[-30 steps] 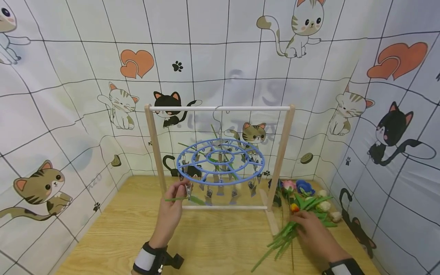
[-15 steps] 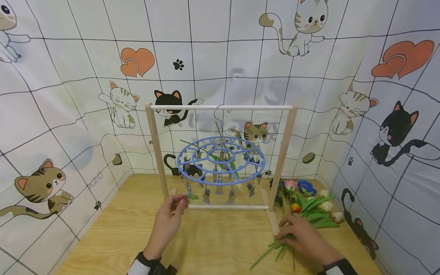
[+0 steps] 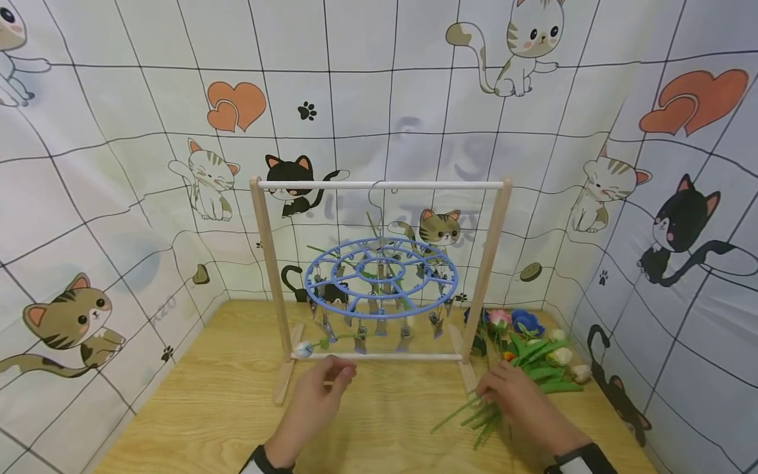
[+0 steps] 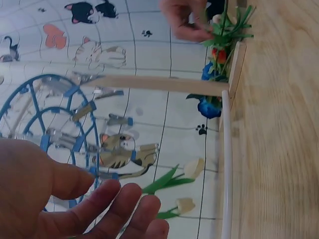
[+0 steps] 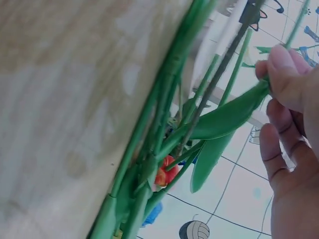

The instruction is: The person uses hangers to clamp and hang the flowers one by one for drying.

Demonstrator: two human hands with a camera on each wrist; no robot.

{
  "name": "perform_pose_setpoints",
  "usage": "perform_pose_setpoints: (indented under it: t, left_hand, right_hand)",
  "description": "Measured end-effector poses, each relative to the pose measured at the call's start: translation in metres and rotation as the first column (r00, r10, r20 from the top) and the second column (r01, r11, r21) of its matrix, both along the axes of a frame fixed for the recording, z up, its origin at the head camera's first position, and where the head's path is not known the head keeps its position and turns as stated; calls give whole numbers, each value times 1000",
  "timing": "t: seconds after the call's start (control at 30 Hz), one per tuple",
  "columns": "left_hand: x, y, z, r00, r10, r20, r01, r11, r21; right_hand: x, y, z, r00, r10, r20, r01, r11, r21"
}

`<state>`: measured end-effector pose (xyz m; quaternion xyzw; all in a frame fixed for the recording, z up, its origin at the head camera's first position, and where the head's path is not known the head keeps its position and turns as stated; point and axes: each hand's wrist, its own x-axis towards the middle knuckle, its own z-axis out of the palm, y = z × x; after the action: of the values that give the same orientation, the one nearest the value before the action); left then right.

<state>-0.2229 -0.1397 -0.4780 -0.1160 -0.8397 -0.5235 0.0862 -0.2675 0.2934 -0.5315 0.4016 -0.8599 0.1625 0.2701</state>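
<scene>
Your pale blue flower [image 3: 304, 349] sits left of the lower middle in the head view, just above your left hand [image 3: 314, 401]. Its bloom faces left and its long axis runs nearly level, the stem leading right toward a clip [image 3: 360, 342]; whether that clip bites it is too small to tell. Your left grip is apart, thumb and fingers loosely bent with a gap between them.

At the lower right, your right hand [image 3: 521, 398] has its grip together, thumb and finger pinching a green stem [image 5: 296, 26]. Beside it, the flower bunch [image 3: 535, 359] lies slantwise on the counter [image 3: 195, 395]: stem ends point lower left, blooms upper right, with a blue bloom [image 3: 527, 322] and a pink bloom [image 3: 499, 318] at the far end.

Mid-frame, a round blue hanger [image 3: 414, 313] hangs from the top bar of a wooden stand [image 3: 487, 270]. In the left wrist view, two pale tulips [image 4: 194, 168] point right, before the cat-print backdrop [image 3: 355, 52].
</scene>
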Motion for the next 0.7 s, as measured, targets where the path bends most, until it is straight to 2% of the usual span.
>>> perform_pose_setpoints:
  t: [0.17,0.33,0.37,0.4,0.5,0.6,0.63,0.7]
  left_hand:
    - [10,18,2,992,-121,-47,117,990,-80]
    - [20,39,17,967,-227,-115,212,968,-134]
    - [21,43,21,964,-234,-126,216,966,-143]
    - [22,48,25,962,-236,-137,215,965,-151]
    - [24,59,37,963,-226,-149,203,967,-154]
    - [24,66,46,965,-218,-147,199,971,-134]
    - [24,68,49,966,-215,-144,198,972,-124]
    - [24,71,52,965,-210,-156,195,975,-106]
  right_hand:
    - [2,-6,11,992,-31,-124,25,999,-48]
    - [-3,-6,17,988,-23,-151,5,993,-121]
    - [-4,-6,16,987,-28,-160,6,991,-135]
    - [-19,4,-3,987,2,-162,-29,985,-167]
    - [-21,3,-1,985,-25,-174,-9,981,-194]
    - [-18,-1,9,982,-66,-179,28,978,-208]
    - [-5,-12,31,977,-113,-183,76,978,-196]
    - [-2,-16,40,970,-141,-198,96,971,-219]
